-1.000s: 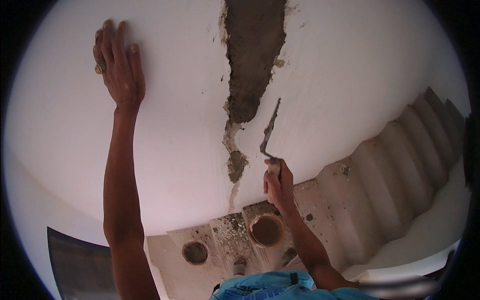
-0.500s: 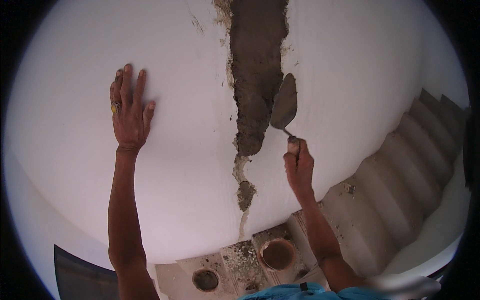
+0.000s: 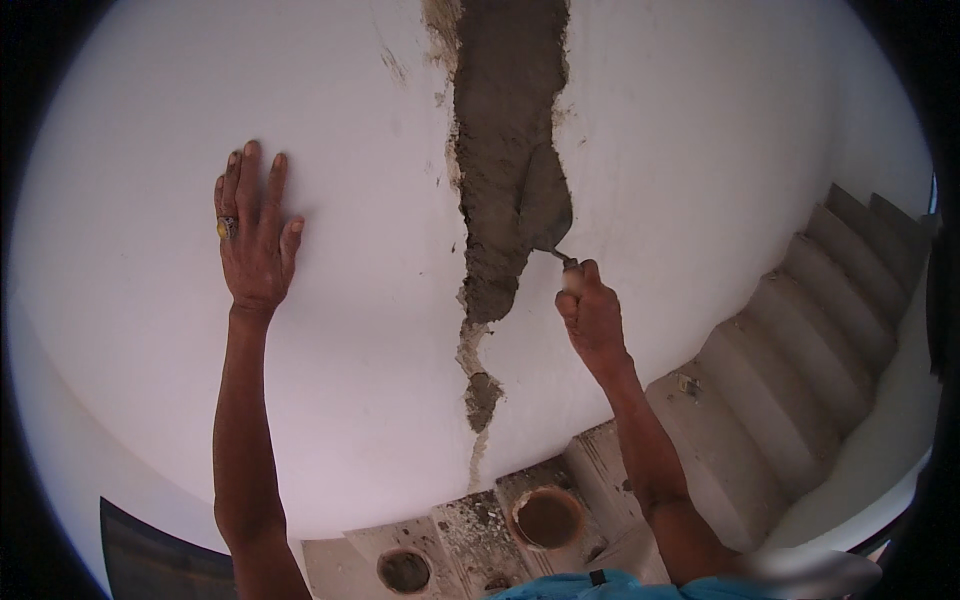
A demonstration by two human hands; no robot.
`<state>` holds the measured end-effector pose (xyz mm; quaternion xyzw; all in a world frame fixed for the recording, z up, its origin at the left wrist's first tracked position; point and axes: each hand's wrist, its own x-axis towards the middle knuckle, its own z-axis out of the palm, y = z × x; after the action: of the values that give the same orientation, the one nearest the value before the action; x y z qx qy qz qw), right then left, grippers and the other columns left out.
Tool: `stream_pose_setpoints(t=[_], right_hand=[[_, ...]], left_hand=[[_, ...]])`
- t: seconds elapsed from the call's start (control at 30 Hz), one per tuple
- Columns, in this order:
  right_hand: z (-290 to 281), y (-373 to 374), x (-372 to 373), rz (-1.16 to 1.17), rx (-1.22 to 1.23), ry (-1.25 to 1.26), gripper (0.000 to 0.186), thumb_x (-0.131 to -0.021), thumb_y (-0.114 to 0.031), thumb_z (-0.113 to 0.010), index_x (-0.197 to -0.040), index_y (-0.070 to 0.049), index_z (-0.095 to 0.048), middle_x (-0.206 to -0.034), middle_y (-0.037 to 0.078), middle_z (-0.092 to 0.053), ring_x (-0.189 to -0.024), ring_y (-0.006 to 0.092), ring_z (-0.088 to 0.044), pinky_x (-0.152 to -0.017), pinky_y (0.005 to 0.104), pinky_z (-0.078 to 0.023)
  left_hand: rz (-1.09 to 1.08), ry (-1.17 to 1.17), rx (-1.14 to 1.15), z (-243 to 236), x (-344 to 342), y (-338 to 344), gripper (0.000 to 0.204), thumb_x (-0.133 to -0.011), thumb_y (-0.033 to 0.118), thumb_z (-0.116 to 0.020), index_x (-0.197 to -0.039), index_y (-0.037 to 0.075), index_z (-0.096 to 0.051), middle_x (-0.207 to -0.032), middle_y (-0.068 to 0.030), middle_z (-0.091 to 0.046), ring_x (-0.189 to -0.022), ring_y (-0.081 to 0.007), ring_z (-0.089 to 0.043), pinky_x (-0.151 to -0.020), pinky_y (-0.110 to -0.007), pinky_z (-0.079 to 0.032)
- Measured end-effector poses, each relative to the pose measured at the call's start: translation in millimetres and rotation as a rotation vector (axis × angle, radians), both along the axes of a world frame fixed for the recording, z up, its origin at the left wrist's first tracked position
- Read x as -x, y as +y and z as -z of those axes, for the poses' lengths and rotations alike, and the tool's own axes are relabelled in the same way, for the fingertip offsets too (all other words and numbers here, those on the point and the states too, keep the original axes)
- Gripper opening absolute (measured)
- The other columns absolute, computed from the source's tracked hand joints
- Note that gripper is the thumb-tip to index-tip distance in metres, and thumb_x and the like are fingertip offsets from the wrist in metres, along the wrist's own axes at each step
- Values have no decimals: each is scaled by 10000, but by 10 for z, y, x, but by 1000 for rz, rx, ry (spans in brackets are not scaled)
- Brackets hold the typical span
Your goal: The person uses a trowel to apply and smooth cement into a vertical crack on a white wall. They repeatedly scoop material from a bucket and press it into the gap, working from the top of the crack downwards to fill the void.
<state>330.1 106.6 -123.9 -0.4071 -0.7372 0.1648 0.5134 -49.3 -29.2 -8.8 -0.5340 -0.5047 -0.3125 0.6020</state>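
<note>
My left hand lies flat against the white wall, its fingers stretched upward, with a yellow-stoned ring on one finger. The handle of a trowel is gripped in my right hand. Its mortar-coloured blade lies over the right edge of a strip of wet grey mortar that runs down the wall. Ragged, broken plaster borders the strip. Below it, a narrow chipped crack holds a small grey patch.
A round pan of grey mortar stands on a step at the wall's foot. To its left is a smaller round container. Crumbs litter the steps between them. A staircase runs along the right, with a small chunk on one tread.
The trowel has moved left from the strip's edge onto the mortar, and its blade has turned. My left hand stays flat on the wall. The whole view has shifted slightly.
</note>
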Motion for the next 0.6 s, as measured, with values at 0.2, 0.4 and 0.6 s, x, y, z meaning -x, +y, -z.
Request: stream_pose_setpoints(t=[0.2, 0.4, 0.6], right_hand=[[71, -217, -144, 17, -215, -169, 104, -899, -45, -543, -927, -10, -450, -633, 146, -504, -536, 294, -573, -492, 405, -436], [-166, -315, -371, -142, 91, 32, 183, -890, -129, -563, -956, 13, -471, -640, 166, -522, -531, 307, -549, -507, 396, -427], [-102, -146, -267, 65, -161, -230, 201, -857, -67, -571, -992, 5, -440, -676, 204, -566, -589, 407, -584, -554, 466, -461]], left_hand=[[15, -16, 5, -15, -15, 16, 641, -1039, 543, -176, -1518, 163, -369, -1600, -99, -278, -1495, -276, -211, -1228, -483, -149], [10, -17, 15, 3, 7, -28, 633, -1043, 531, -190, -1517, 153, -372, -1598, -113, -281, -1493, -286, -221, -1221, -496, -152], [28, -7, 2, -28, -39, -8, 610, -1048, 509, -213, -1517, 154, -374, -1597, -112, -289, -1493, -297, -218, -1220, -499, -155]])
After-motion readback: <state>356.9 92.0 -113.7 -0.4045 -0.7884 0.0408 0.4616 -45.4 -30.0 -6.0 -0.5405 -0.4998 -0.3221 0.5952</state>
